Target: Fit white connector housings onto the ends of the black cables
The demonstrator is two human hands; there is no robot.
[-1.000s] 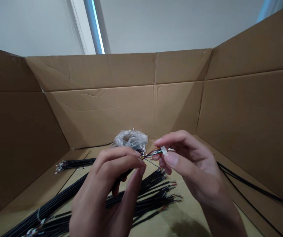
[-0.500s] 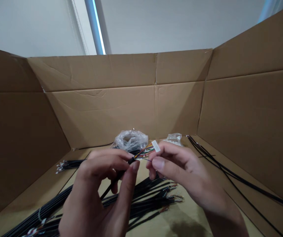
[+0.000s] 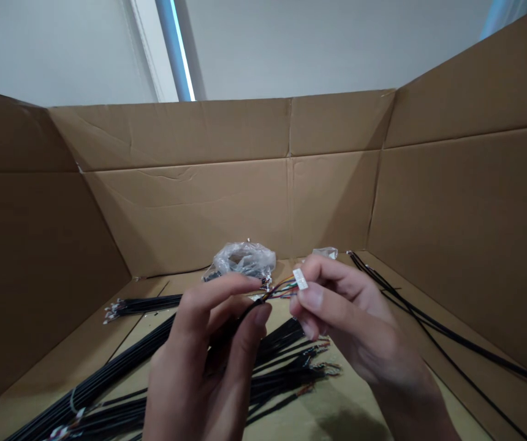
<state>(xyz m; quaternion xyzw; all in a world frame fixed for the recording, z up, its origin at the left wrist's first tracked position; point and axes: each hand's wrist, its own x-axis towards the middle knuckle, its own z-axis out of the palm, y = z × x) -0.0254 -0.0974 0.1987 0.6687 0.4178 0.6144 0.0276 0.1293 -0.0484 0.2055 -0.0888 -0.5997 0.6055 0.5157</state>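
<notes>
Between thumb and fingers, my left hand (image 3: 217,343) grips a black cable (image 3: 250,308) close to the end of its sheath. Thin coloured wires (image 3: 282,286) fan out of that end and run right to a small white connector (image 3: 300,279). My right hand (image 3: 341,312) pinches this connector between thumb and index finger. The wires appear to reach the connector's left side; whether each one is seated in it is too small to tell. Below the hands lie several black cables (image 3: 282,386) with bare coloured wire ends.
A tied bundle of black cables (image 3: 121,367) lies at front left, and another cable bundle (image 3: 148,303) with white ends sits behind it. Clear plastic bags (image 3: 245,257) rest near the back wall. Long black cables (image 3: 451,334) run along the right. Cardboard walls (image 3: 199,202) surround the surface.
Both hands have shifted a little to the right. My right thumb has moved from a loose purple wire onto the white connector, which has turned slightly and sits lower.
</notes>
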